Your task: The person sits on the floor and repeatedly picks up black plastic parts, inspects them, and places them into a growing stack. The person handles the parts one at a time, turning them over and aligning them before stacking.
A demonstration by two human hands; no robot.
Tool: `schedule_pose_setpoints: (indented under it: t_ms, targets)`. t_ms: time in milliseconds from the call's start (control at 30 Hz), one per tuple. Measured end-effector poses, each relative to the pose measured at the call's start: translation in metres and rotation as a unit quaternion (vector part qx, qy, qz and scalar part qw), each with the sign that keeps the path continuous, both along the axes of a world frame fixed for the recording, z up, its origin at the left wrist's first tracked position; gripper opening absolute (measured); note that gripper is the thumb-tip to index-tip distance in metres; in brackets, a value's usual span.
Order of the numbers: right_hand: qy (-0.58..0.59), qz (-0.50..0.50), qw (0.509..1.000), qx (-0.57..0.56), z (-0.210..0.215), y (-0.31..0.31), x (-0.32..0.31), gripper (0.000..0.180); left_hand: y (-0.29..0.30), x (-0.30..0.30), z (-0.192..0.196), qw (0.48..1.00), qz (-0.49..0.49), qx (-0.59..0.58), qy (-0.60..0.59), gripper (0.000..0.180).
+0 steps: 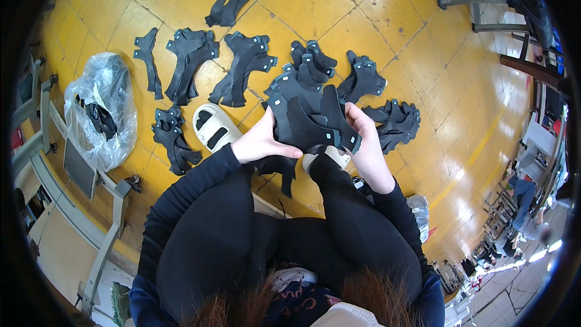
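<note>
Between my two hands is a bundle of flat black cut pieces (301,122) with small white tags, fanned apart above my knees. My left hand (264,139) grips the bundle's left side, its thumb along the near edge. At the right end my right hand (367,142) is closed around the curved pieces, its fingertips partly hidden behind them. Just beyond, a pile of similar black pieces (313,60) lies on the floor, partly covered by the bundle. More black material (284,172) hangs below my left hand between my legs.
Several more stacks of black pieces (193,60) lie on the yellow tiled floor (339,0). A clear plastic bag (100,109) with black things inside stands at left, beside a metal frame (106,254). Cream slides (213,126) are at my feet. Metal-legged furniture (484,0) stands far right.
</note>
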State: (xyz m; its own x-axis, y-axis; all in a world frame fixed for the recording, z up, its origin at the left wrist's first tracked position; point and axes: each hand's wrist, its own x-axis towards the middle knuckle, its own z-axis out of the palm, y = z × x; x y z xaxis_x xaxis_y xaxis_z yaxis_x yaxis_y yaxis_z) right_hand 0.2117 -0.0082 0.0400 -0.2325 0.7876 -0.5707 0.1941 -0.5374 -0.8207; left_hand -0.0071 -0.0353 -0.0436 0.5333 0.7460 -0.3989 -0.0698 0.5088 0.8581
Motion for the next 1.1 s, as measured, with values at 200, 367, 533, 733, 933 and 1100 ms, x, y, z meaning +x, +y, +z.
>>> schedule_pose_setpoints:
  t_ms: [200,367,533,733,933,1100]
  targets:
    - [-0.086,0.065,0.963,0.246,-0.016,-0.011,0.006,0.043,-0.001,0.008,0.005,0.998,0.059,-0.024,0.017,0.102]
    - [-0.109,-0.015,0.994,-0.019,-0.013,-0.017,0.010,0.061,0.000,0.006,0.004,0.987,0.103,-0.119,-0.034,0.083]
    - [-0.098,0.118,0.983,0.100,-0.018,-0.011,0.015,0.048,0.004,0.007,0.009,0.976,0.115,-0.169,-0.072,0.063]
    - [-0.097,0.125,0.978,-0.137,0.010,0.014,0.001,0.027,-0.001,0.005,0.004,0.952,0.182,-0.237,-0.069,0.060]
    - [-0.116,0.190,0.974,-0.025,-0.006,0.002,0.040,0.023,0.003,-0.001,0.005,0.945,0.246,-0.185,-0.112,0.054]
    - [-0.373,0.149,0.916,-0.007,-0.025,-0.011,0.140,0.019,0.009,-0.007,0.003,0.946,0.261,-0.167,-0.098,0.056]
